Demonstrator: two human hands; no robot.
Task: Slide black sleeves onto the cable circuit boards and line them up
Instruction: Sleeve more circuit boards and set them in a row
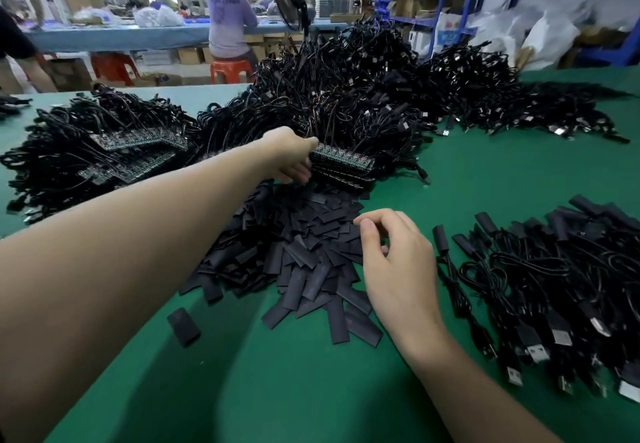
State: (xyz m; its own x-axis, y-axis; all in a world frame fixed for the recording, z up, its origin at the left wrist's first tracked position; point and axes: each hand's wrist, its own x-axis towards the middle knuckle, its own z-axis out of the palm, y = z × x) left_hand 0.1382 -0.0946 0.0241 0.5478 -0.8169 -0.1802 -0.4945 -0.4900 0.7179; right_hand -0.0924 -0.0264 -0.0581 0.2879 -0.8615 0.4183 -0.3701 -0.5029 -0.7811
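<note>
Fingers of outstretched left hand (pixel 292 158) grip circuit boards (pixel 343 165); right hand (pixel 391 259) hovers loosely curled, empty, over sleeves (pixel 304 245).

From my end, everything sits on a green felt-covered table (pixel 485 182). Dead centre there's a loose heap of flat black sleeves (pixel 304 252), plus one stray black sleeve (pixel 183 326) lying on its own just left of it, nearer me. Behind that is a huge tangled mound of black cables (pixel 346 96), with a stack of green circuit boards (pixel 343 165) at its near edge, right up against the sleeve heap. A second cable pile (pixel 86 158) sits on the left. On the right is a row of sleeved black cables with USB plugs (pixel 554 286).
</note>
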